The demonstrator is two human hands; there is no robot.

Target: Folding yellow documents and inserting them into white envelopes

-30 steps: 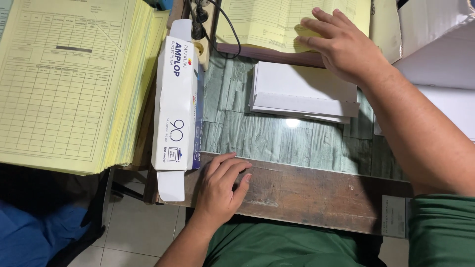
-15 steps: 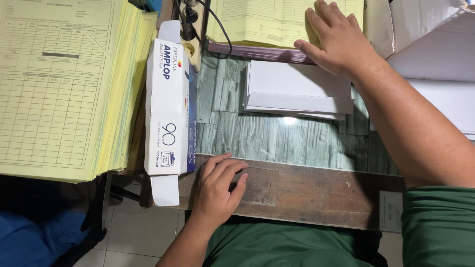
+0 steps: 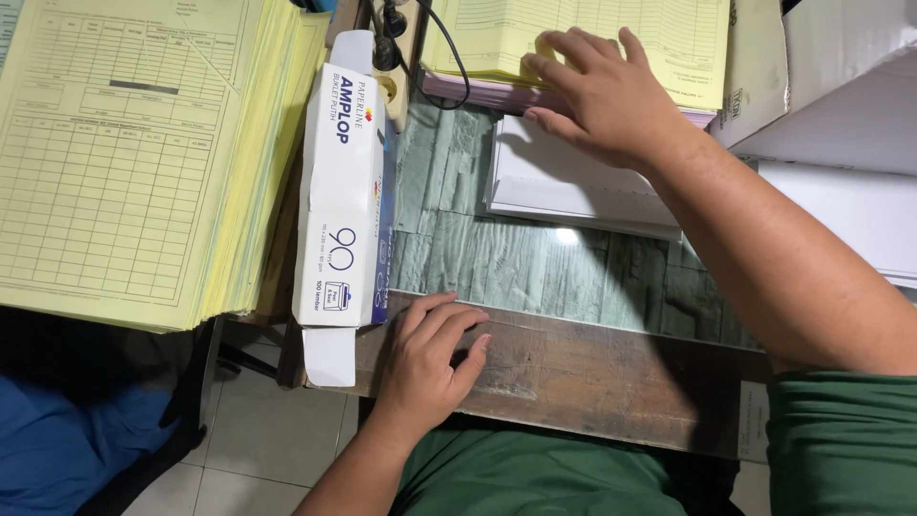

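My right hand (image 3: 607, 96) has moved left along the far yellow pad (image 3: 583, 38) since half a second ago and now lies farther in over it. Its fingers are spread and slightly curled on the top sheet, the thumb at the pad's near edge, pressing but clamped on nothing. My left hand (image 3: 430, 358) has not shifted: it rests flat on the wooden table edge (image 3: 592, 373), fingers loosely together, holding nothing.

Just left of it lies a long white envelope box (image 3: 342, 191) with blue print, its near flap open and hanging past the table edge. Farther left sits a thick stack (image 3: 124, 162) of yellow ruled forms. Under my right wrist is a white paper stack (image 3: 564, 186) on the green tabletop. White cartons (image 3: 831, 86) stand at far right.
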